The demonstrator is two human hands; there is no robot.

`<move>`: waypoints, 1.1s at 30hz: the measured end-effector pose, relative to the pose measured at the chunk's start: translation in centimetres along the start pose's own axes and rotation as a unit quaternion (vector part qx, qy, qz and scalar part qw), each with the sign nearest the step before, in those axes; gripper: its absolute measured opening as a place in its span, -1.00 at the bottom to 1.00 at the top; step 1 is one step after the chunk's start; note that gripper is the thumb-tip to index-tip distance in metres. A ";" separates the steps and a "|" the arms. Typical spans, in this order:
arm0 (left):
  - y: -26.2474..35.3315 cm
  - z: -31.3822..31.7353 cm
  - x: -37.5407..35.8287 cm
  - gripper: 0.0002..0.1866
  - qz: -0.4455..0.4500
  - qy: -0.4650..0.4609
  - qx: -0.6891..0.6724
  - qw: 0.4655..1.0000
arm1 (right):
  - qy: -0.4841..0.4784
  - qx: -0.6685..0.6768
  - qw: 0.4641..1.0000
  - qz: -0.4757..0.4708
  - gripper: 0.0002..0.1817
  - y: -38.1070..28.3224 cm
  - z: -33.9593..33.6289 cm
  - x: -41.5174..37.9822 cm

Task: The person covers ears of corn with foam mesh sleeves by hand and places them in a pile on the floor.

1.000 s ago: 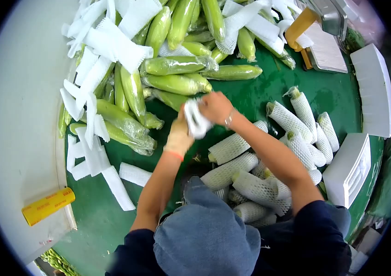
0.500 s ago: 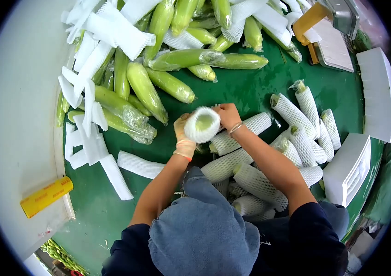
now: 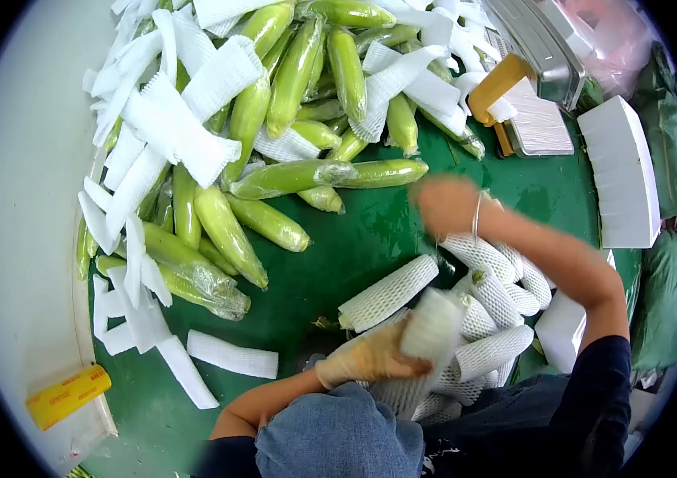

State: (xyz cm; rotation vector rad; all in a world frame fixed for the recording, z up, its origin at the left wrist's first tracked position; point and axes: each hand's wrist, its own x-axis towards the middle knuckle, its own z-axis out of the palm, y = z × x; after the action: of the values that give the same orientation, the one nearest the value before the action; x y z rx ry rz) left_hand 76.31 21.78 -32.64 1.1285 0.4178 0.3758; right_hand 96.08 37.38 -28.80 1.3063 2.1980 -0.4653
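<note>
My left hand [image 3: 366, 360], in a thin glove, grips a corn cob in a white foam net sleeve [image 3: 432, 325] just above the pile of netted cobs [image 3: 486, 319] near my body. My right hand [image 3: 446, 204] is blurred and stretched out over the green table [image 3: 354, 239], close to the tip of a plastic-wrapped green cob [image 3: 382, 172]; its fingers look apart with nothing in them. More wrapped green cobs [image 3: 274, 103] lie heaped at the far left and centre.
Flat white foam net sleeves [image 3: 179, 135] are strewn over the cobs and along the left edge. A yellow roll [image 3: 66, 395] lies at the lower left. White foam trays [image 3: 621, 171] stand at the right, a metal machine [image 3: 541, 48] at the top right.
The netted cob went from both hands in front of me down to my left hand near my body. My right hand let go and reached out toward the green cobs.
</note>
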 end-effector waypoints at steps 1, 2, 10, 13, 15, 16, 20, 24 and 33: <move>-0.4 0.8 0.4 -0.07 -0.027 -0.069 0.019 0.997 | 0.208 0.109 0.967 0.100 -0.59 2.1 -2.3 2.6; 0.0 1.4 1.0 -0.01 -0.133 -0.122 0.099 0.979 | 0.403 0.073 0.902 0.137 -0.45 3.9 -4.3 4.7; -3.0 5.8 0.6 0.03 0.101 -0.174 0.398 0.895 | 0.580 0.380 0.691 0.205 -0.49 13.8 -8.1 15.2; -4.5 6.3 0.6 -0.07 0.177 -0.265 0.393 0.862 | 0.586 0.296 0.746 0.116 -0.34 10.7 -9.0 11.7; -3.5 6.0 0.7 -0.12 0.129 -0.331 0.399 0.845 | 0.626 0.255 0.707 0.211 -0.02 11.2 -8.7 13.3; -5.1 6.7 0.6 -0.20 0.164 -0.302 0.376 0.860 | 0.555 0.308 0.732 0.250 0.20 11.9 -9.8 14.2; -4.3 6.6 0.3 -0.39 0.264 -0.108 0.436 0.854 | 0.342 0.259 0.758 0.491 0.07 11.9 -7.8 16.5; -4.7 5.6 0.5 -0.50 0.207 -0.197 0.435 0.854 | 0.280 0.343 0.709 0.550 0.22 11.6 -1.9 14.5; -1.7 -9.4 0.7 -0.74 0.096 0.294 0.380 0.872 | 0.551 0.639 0.519 0.141 -0.50 8.3 2.4 3.1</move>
State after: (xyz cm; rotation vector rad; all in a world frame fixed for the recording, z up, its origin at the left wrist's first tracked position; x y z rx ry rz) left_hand 72.37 28.85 -37.72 1.8328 1.0578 0.7766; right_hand 102.83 42.20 -32.79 3.4706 2.1520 -1.6794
